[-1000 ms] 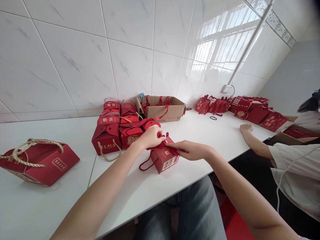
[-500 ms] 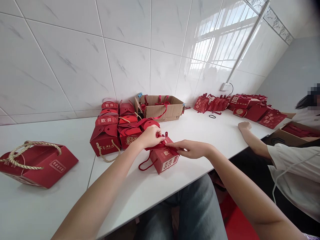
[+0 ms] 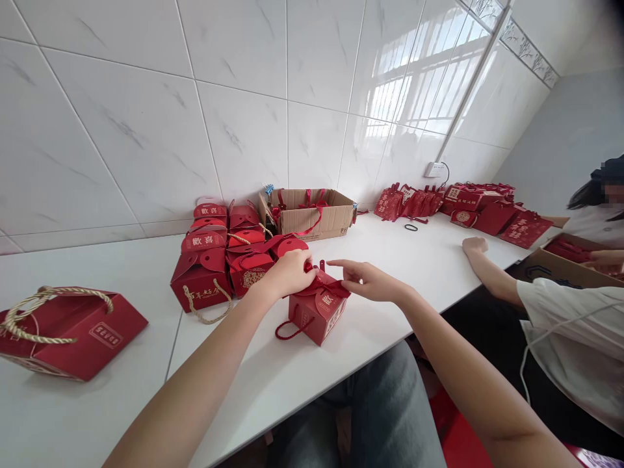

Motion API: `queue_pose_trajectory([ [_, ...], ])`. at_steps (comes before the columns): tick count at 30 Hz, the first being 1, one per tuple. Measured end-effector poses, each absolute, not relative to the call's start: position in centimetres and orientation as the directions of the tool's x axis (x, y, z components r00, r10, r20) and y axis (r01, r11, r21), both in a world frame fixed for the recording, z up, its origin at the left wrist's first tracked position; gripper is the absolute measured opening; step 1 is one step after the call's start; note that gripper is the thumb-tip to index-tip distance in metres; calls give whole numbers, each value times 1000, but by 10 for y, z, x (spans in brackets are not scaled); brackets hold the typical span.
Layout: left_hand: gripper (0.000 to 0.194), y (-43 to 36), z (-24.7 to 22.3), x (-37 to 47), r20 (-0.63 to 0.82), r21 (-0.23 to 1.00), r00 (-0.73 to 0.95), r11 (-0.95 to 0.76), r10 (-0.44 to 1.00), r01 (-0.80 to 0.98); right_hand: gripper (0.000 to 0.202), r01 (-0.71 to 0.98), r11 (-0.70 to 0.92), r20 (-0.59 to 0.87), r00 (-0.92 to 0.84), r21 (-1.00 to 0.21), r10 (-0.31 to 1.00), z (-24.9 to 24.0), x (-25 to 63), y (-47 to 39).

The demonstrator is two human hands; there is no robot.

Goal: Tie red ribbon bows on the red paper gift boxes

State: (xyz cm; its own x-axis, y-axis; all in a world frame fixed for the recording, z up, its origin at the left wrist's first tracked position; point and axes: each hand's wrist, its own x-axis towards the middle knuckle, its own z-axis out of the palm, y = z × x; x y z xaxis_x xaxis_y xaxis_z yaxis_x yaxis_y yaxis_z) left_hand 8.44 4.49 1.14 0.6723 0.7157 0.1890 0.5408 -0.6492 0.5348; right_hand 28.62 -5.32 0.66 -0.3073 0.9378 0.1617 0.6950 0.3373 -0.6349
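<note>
White tiled wall (image 3: 146,123) beyond the right hand (image 3: 370,281); co-worker (image 3: 568,325) off to that hand's right
Grey veining and a window's reflection (image 3: 404,88) on the wall; a black loop (image 3: 411,230) on the tabletop (image 3: 404,257), ahead of the hand and rightward; farther that way, a pale socket block (image 3: 433,170) with a dark cord (image 3: 448,172)

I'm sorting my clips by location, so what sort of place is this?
Probably a packing or craft workroom: grouped red gift boxes stand on a long white table, an open cardboard carton holds ribbons, and another person sits farther along.
</note>
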Motion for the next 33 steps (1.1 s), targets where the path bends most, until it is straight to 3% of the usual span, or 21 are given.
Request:
queue_pose_trajectory([
  [5, 19, 41, 17, 85, 146, 532, 670, -629, 728, 567, 39, 686, 252, 319, -30, -683, 947, -1, 286, -47],
  [8, 25, 39, 20, 84, 119, 533, 679, -623, 725, 573, 34, 699, 241, 363, 28, -673, 931, -1, 286, -46],
  [13, 35, 33, 27, 81, -62, 602, 701, -534, 710, 594, 34, 715, 192, 386, 117, -673, 915, -6, 290, -45],
  [18, 37, 23, 36, 83, 50, 525, 690, -607, 722, 597, 35, 710, 138, 404, 220, -690, 888, -15, 292, -41],
  [24, 40, 11, 58, 69, -13, 449, 717, -636, 697, 627, 34, 688, 128, 441, 301, -714, 845, -24, 294, -47],
  [28, 39, 5, 76, 48, -177, 364, 713, -628, 678, 688, 54, 502, 197, 354, 240, -842, 904, -48, 300, -67],
  [31, 39, 1, 83, 37, -317, 302, 665, -592, 676, 747, 96, 373, 300, 325, 7, -878, 946, -74, 297, -81],
  [33, 40, -2, 85, 34, -347, 275, 641, -579, 684, 767, 124, 356, 310, 312, -54, -882, 949, -88, 287, -86],
])
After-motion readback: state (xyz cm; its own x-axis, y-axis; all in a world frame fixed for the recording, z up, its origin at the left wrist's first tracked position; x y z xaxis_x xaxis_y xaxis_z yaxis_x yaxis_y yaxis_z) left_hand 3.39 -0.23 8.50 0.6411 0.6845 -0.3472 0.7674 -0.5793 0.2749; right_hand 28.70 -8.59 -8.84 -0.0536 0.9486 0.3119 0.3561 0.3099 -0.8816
